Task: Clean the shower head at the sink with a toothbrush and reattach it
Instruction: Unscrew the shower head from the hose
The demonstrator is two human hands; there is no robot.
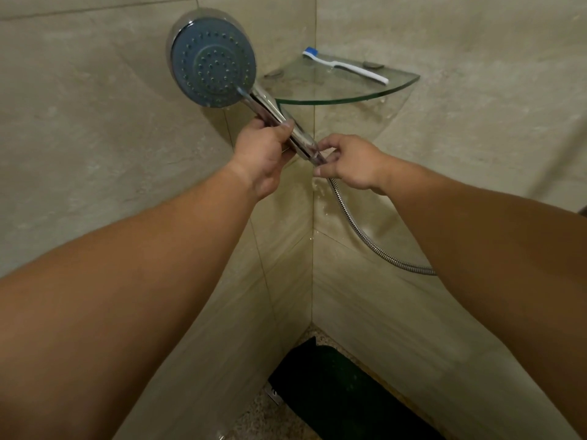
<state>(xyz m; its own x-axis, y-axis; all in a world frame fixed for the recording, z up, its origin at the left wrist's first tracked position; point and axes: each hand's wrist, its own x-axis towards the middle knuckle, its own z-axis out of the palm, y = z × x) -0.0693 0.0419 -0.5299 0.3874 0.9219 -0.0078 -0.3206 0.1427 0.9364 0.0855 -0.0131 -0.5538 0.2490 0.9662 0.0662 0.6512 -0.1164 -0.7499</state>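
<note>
A chrome shower head [212, 62] with a round grey-blue nozzle face points toward me in the tiled corner. My left hand [263, 154] grips its chrome handle in the middle. My right hand [349, 161] pinches the lower end of the handle where the metal hose [359, 231] joins it. The hose curves down and to the right behind my right forearm. A white toothbrush [344, 65] with blue bristles lies on the glass corner shelf [397, 87], up and right of the hands.
Beige tiled walls meet in a corner just behind the hands. A dark green mat [336, 395] lies on the speckled floor below, with a small metal piece [274, 392] at its left edge.
</note>
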